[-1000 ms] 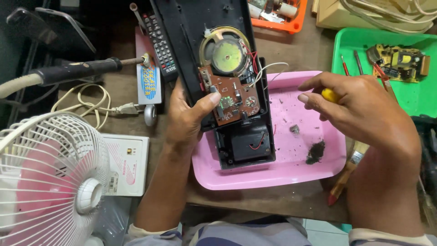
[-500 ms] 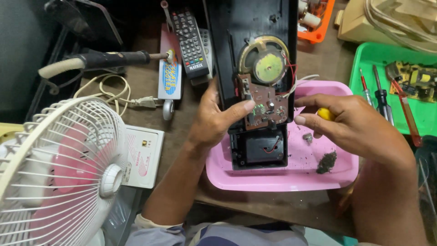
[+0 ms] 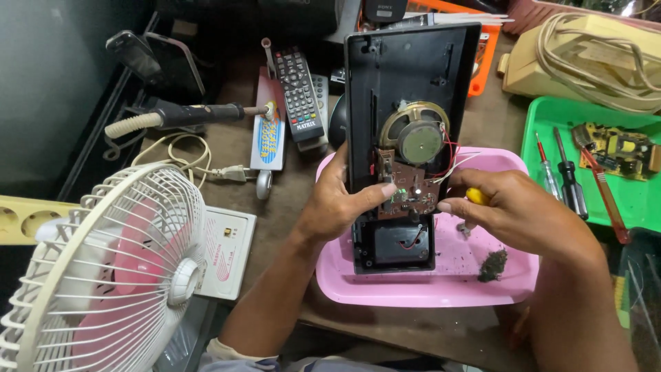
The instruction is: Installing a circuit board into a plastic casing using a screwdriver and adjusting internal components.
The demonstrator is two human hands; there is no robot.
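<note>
Between both hands [image 3: 427, 207] stands the radio shell [image 3: 406, 89].

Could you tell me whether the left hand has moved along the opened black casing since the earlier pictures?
No. The left hand still grips the black casing beside the brown circuit board, thumb on the board, above the pink tray.

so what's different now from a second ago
Little changed. The left hand holds the open black casing as before, thumb on the brown circuit board. The right hand has eased in from the right, its yellow-handled tool now at the board's edge. The casing still stands in the pink tray, dirt clump unmoved. The view itself shifted.
</note>
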